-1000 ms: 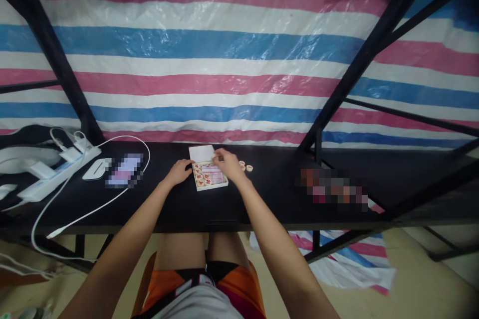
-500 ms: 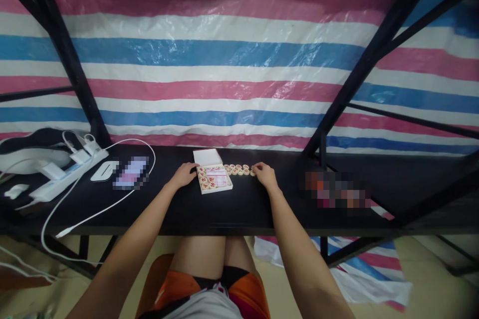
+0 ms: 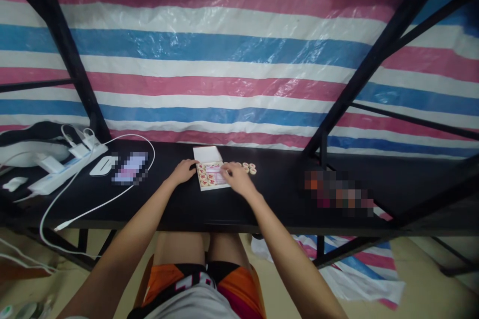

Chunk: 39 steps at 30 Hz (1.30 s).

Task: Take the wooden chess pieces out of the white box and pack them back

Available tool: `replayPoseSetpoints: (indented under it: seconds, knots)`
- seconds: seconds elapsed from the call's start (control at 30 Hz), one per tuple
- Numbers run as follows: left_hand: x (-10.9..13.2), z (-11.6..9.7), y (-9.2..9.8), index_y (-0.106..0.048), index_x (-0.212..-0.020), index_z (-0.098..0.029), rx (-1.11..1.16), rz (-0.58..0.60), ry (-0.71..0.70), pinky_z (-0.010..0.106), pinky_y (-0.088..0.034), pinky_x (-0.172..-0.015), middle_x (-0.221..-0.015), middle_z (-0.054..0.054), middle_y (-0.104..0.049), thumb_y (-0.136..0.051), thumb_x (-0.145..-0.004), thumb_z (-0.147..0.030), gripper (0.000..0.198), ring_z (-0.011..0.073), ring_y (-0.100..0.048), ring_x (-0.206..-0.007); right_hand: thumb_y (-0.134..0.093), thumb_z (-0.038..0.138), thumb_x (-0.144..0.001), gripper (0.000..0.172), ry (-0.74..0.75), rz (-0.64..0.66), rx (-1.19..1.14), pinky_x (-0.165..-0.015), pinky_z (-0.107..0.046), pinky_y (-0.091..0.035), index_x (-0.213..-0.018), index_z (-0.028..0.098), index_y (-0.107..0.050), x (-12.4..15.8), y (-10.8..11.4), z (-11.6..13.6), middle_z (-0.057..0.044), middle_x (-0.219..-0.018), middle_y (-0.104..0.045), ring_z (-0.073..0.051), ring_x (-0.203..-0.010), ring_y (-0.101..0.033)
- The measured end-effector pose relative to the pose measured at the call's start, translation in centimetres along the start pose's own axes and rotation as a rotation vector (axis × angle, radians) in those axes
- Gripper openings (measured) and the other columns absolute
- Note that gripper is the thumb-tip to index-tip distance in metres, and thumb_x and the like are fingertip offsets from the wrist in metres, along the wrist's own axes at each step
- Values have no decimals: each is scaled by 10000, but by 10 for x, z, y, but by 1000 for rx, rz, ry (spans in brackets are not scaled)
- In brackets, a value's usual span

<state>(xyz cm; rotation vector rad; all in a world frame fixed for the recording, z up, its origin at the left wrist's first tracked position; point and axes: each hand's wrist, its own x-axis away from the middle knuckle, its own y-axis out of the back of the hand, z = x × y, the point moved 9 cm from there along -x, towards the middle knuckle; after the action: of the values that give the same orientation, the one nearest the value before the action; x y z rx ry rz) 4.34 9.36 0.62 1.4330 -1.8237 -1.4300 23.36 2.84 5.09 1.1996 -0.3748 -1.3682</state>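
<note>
An open white box sits on the black table with its lid folded back. Round Chinese chess pieces with red characters fill its left side, and a folded red-and-white printed sheet lies in the middle. My left hand holds the box by its left rim with bent fingers. Over the box's right side is my right hand, its fingertips drawn together above the sheet; what they pinch, if anything, is hidden. More pieces stand in rows right of the box, partly covered by that hand.
A white power strip with plugged chargers, a white cable, a white flat device and a blurred phone lie at left. At right is a pixelated item. Black metal posts and a striped sheet stand behind.
My right hand has moved left from the far end of the piece rows to above the box. My left hand stays at the box's left rim. The view has shifted slightly.
</note>
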Motion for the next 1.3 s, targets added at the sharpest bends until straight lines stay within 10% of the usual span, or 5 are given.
replayPoseSetpoints:
  seconds: [0.27, 0.5, 0.67, 0.83, 1.3]
  knots:
    - [0, 2, -1, -610, -1192, -189, -7, -14, 9, 367, -428, -973, -1139, 90, -642, -521, -821, -216, 382, 246, -565, -1090, -562, 298, -852, 164, 0, 214, 4, -745, -236, -395, -930, 199, -666, -6, -42, 41, -38, -894, -659, -151, -830, -582]
    - [-1, 4, -2, -607, -1188, -204, -7, -17, 6, 352, -415, -988, -1153, 68, -637, -513, -821, -214, 379, 228, -555, -1105, -564, 190, -803, 167, 100, 2, -101, -816, -273, -418, -941, 179, -657, -12, -24, 50, -60, -919, -645, -167, -861, -577]
    - [0, 1, 0, -610, -1184, -213, -14, -9, 2, 349, -422, -977, -1152, 67, -636, -509, -829, -219, 369, 229, -564, -1091, -509, 294, -824, 234, -83, -309, -246, -756, -292, -449, -969, 173, -647, 14, 22, -7, -66, -878, -665, -175, -770, -590]
    - [1, 0, 1, -609, -1191, -203, -21, -5, 9, 350, -422, -978, -1155, 78, -634, -512, -829, -220, 374, 233, -560, -1103, -524, 306, -764, 202, -298, -283, -258, -687, -278, -450, -858, 192, -662, 39, 11, -62, -28, -755, -663, -165, -667, -591]
    - [-2, 3, -2, -619, -1180, -211, -10, -15, -11, 355, -419, -982, -1151, 73, -644, -522, -822, -223, 372, 234, -572, -1091, -494, 185, -778, 314, -171, -158, -62, -866, -369, -473, -1051, 203, -647, 35, -23, -60, -97, -1091, -567, -213, -945, -582]
